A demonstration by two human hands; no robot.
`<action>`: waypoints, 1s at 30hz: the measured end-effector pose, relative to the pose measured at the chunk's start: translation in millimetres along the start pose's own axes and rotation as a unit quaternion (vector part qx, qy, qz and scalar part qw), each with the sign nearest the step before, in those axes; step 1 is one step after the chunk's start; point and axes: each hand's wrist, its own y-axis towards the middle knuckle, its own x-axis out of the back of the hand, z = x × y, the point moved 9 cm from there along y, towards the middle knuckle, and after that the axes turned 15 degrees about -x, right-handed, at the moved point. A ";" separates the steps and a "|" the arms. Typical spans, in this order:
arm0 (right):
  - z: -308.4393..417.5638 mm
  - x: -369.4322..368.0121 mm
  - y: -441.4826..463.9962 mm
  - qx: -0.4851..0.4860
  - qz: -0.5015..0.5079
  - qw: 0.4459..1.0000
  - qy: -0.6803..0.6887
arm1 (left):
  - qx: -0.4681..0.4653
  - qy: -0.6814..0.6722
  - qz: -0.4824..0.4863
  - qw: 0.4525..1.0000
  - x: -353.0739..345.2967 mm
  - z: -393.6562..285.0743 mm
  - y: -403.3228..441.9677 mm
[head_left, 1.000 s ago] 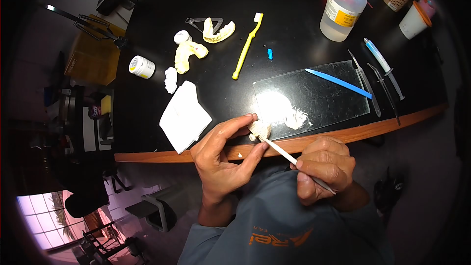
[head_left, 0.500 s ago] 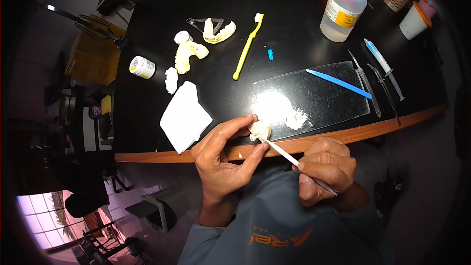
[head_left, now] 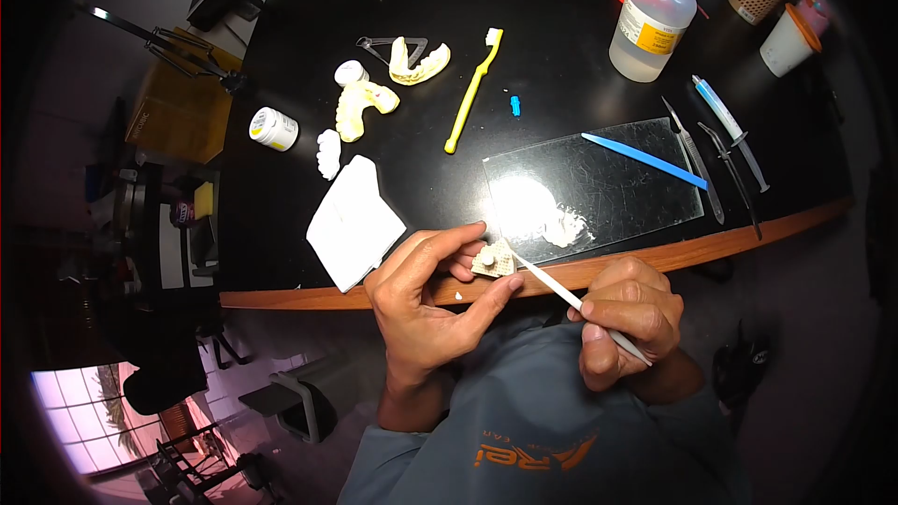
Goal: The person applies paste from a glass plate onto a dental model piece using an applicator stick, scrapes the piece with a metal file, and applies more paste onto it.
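Note:
Between the fingertips and thumb of my left hand (head_left: 419,297) is a small cream block (head_left: 494,260) with a gridded face and a pale round knob on it. My right hand (head_left: 632,320) grips a slim white spatula (head_left: 554,288), pinched near its lower end. The spatula's tip is at the block's right edge; whether it touches cannot be made out. Just beyond lies a glass slab (head_left: 617,187) with a smear of white paste (head_left: 565,226). A blue spatula (head_left: 645,161) rests across the slab's right side.
Left on the black table are a folded white paper (head_left: 355,224), yellow dental models (head_left: 365,108), a white jar (head_left: 273,128) and a yellow toothbrush (head_left: 473,93). To the right are a plastic bottle (head_left: 652,23), a scalpel (head_left: 692,159), tweezers (head_left: 732,178) and a syringe (head_left: 730,126).
The cream block has turned in my left fingers, so its gridded face and knob now show more. My right hand and the white spatula have shifted slightly right, the tip moving to the block's upper right.

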 end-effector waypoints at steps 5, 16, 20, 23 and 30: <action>-0.9 0.5 -0.7 0.000 -0.006 1.000 0.003 | -0.007 0.015 0.025 1.000 -0.2 -0.4 1.5; -2.9 6.7 -4.2 0.001 -0.032 0.999 0.028 | 0.074 -0.124 -0.019 0.989 -0.5 14.5 -5.7; -4.0 11.2 -3.0 -0.011 -0.038 0.998 0.050 | 0.075 -0.120 0.021 0.990 -0.7 14.4 -6.8; 1.4 17.4 0.0 -0.012 -0.041 0.999 0.030 | 0.071 -0.123 0.023 0.990 -1.7 13.1 -5.3; -8.5 26.4 9.3 -0.035 -0.012 0.995 -0.095 | 0.067 -0.130 0.036 0.989 -1.7 11.6 -3.5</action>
